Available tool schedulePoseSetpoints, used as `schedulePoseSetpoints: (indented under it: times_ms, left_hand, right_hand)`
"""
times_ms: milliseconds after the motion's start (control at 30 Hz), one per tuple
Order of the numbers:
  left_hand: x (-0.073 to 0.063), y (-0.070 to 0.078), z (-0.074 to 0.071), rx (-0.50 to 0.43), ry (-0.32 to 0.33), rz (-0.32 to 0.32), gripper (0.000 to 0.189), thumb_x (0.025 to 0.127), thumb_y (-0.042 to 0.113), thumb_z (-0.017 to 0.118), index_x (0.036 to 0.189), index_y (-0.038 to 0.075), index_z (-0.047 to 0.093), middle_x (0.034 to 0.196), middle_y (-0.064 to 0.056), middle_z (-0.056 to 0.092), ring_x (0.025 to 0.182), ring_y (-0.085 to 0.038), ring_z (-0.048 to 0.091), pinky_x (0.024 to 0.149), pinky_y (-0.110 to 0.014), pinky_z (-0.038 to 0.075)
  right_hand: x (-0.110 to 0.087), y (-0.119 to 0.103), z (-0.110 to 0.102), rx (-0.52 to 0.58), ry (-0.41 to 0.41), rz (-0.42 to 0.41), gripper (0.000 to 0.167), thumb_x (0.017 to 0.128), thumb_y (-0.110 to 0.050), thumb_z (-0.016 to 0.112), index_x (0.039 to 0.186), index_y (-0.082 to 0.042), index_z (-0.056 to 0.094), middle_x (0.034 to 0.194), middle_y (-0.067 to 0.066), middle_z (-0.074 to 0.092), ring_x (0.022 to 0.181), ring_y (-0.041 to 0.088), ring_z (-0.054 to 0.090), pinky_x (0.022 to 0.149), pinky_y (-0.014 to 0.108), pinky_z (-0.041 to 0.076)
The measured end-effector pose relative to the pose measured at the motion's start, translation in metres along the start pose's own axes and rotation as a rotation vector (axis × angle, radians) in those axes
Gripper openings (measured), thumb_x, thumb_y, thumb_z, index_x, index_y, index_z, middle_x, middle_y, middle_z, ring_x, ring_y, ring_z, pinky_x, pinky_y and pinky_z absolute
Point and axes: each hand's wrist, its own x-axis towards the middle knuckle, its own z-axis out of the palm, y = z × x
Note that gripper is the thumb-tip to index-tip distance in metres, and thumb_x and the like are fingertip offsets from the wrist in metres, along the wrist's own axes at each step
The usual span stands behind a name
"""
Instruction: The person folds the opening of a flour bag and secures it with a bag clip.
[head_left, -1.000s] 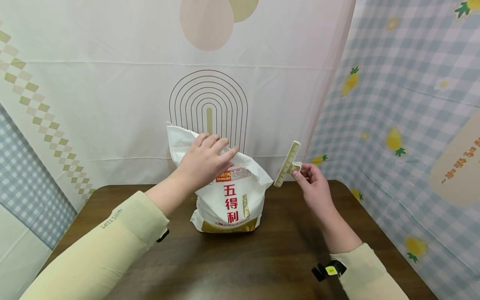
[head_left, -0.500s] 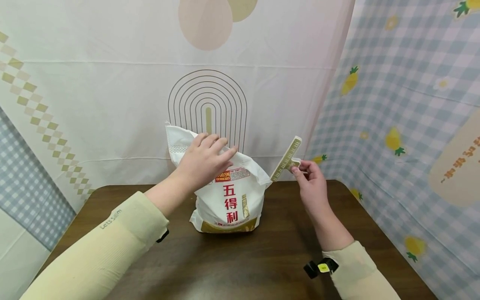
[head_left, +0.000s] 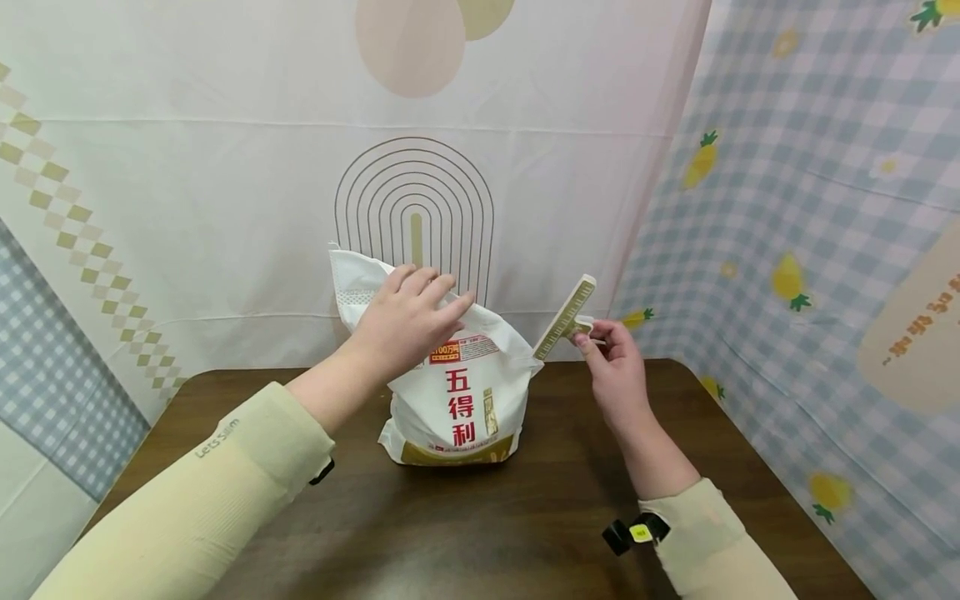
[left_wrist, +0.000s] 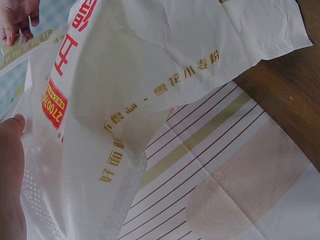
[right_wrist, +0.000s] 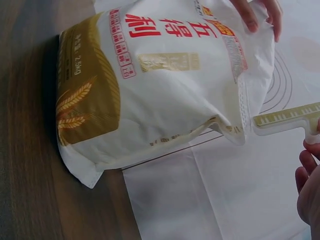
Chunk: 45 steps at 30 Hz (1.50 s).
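Observation:
A white flour bag (head_left: 480, 417) with red lettering and a gold base stands upright on the table, its top slumped over at an angle. My left hand (head_left: 408, 321) grips that top edge, fingers over it and thumb on the printed side. To the right, my right hand (head_left: 621, 367) pinches the handle of an olive-and-white bag clip (head_left: 564, 319). The long bar of the clip slants down toward the bag's right top corner. In the right wrist view, the end of the clip (right_wrist: 287, 116) is right by that corner; I cannot tell whether they touch.
The dark brown wooden table (head_left: 450, 533) extends in front of the bag and to both sides. Close behind its back edge hangs a white printed cloth (head_left: 247, 208). A blue checked cloth with pineapples (head_left: 750, 275) hangs along the right side.
My right hand has brought the clip leftward, from a gap beside the bag to the bag's right top corner. My left hand and the bag have stayed nearly still.

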Motion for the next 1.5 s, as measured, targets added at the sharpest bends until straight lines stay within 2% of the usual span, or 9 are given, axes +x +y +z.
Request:
schedulePoseSetpoints:
  times_ms: [367, 500, 667, 833, 900, 1133, 1267, 1400, 1500]
  left_hand:
    - [0.001, 0.000, 0.000, 0.002, 0.002, 0.004, 0.038, 0.094, 0.034, 0.067, 0.130, 0.020, 0.064, 0.126, -0.011, 0.062, 0.117, -0.034, 0.057, 0.102, -0.050, 0.041]
    - [0.001, 0.000, 0.001, -0.001, 0.007, 0.004, 0.037, 0.095, 0.033, 0.067, 0.129, 0.020, 0.064, 0.126, -0.011, 0.062, 0.117, -0.034, 0.057, 0.101, -0.049, 0.042]
    - [0.003, 0.001, 0.002, -0.009, 0.019, -0.002, 0.036, 0.095, 0.033, 0.066, 0.128, 0.019, 0.064, 0.127, -0.011, 0.063, 0.117, -0.035, 0.057, 0.101, -0.049, 0.043]
    - [0.005, 0.004, 0.003, -0.015, 0.040, -0.013, 0.030, 0.096, 0.032, 0.064, 0.124, 0.019, 0.067, 0.125, -0.010, 0.064, 0.116, -0.034, 0.058, 0.100, -0.049, 0.043]
    - [0.006, 0.005, 0.004, -0.023, 0.047, -0.028, 0.028, 0.097, 0.031, 0.064, 0.122, 0.019, 0.068, 0.124, -0.011, 0.064, 0.115, -0.034, 0.057, 0.100, -0.049, 0.043]
    - [0.007, 0.007, 0.003, -0.050, 0.037, -0.093, 0.026, 0.096, 0.029, 0.066, 0.119, 0.020, 0.070, 0.126, -0.012, 0.064, 0.117, -0.034, 0.057, 0.101, -0.050, 0.042]
    - [0.006, 0.007, 0.004, -0.047, 0.046, -0.103, 0.025, 0.095, 0.029, 0.067, 0.118, 0.020, 0.070, 0.126, -0.011, 0.064, 0.116, -0.033, 0.057, 0.101, -0.050, 0.041]
    - [0.007, 0.008, 0.004, -0.055, 0.062, -0.105, 0.023, 0.095, 0.029, 0.067, 0.116, 0.020, 0.070, 0.126, -0.011, 0.063, 0.117, -0.033, 0.057, 0.100, -0.050, 0.042]
    - [0.007, 0.008, 0.004, -0.060, 0.073, -0.105, 0.022, 0.095, 0.028, 0.068, 0.115, 0.019, 0.070, 0.125, -0.012, 0.064, 0.116, -0.034, 0.057, 0.100, -0.050, 0.042]
  right_hand:
    - [0.004, 0.000, 0.002, -0.122, -0.035, -0.027, 0.020, 0.093, -0.001, 0.065, 0.109, 0.007, 0.057, 0.094, -0.005, 0.064, 0.083, 0.010, 0.056, 0.069, 0.019, 0.046]
    - [0.001, -0.017, 0.006, -0.209, -0.052, -0.047, 0.020, 0.092, 0.000, 0.067, 0.108, 0.008, 0.059, 0.096, 0.002, 0.065, 0.083, 0.014, 0.053, 0.068, 0.019, 0.043]
    - [-0.007, -0.034, 0.010, -0.333, -0.078, -0.129, 0.020, 0.091, -0.001, 0.068, 0.106, 0.008, 0.060, 0.097, 0.014, 0.064, 0.080, 0.015, 0.053, 0.058, 0.017, 0.041]
    - [-0.004, -0.017, 0.007, -0.397, -0.083, -0.176, 0.020, 0.090, -0.004, 0.070, 0.107, 0.004, 0.063, 0.097, 0.018, 0.066, 0.083, 0.020, 0.054, 0.055, 0.017, 0.040]
    - [-0.001, -0.007, 0.004, -0.405, -0.090, -0.194, 0.021, 0.090, -0.007, 0.072, 0.108, 0.002, 0.064, 0.097, 0.017, 0.067, 0.084, 0.021, 0.054, 0.055, 0.018, 0.040]
    - [-0.009, -0.025, 0.014, -0.386, -0.064, -0.188, 0.020, 0.089, 0.001, 0.070, 0.106, 0.007, 0.063, 0.098, 0.022, 0.066, 0.083, 0.017, 0.053, 0.056, 0.015, 0.039]
    - [-0.001, -0.001, 0.013, -0.306, -0.035, -0.172, 0.021, 0.089, -0.005, 0.072, 0.107, 0.003, 0.065, 0.103, 0.016, 0.065, 0.082, 0.014, 0.053, 0.056, 0.016, 0.039]
    - [-0.001, 0.003, 0.016, -0.276, -0.043, -0.177, 0.022, 0.090, -0.008, 0.072, 0.109, 0.001, 0.064, 0.104, 0.014, 0.064, 0.084, 0.014, 0.054, 0.056, 0.017, 0.041]
    - [-0.001, 0.003, 0.017, -0.307, -0.063, -0.202, 0.023, 0.091, -0.010, 0.072, 0.110, 0.001, 0.064, 0.104, 0.014, 0.065, 0.086, 0.017, 0.055, 0.056, 0.018, 0.041]
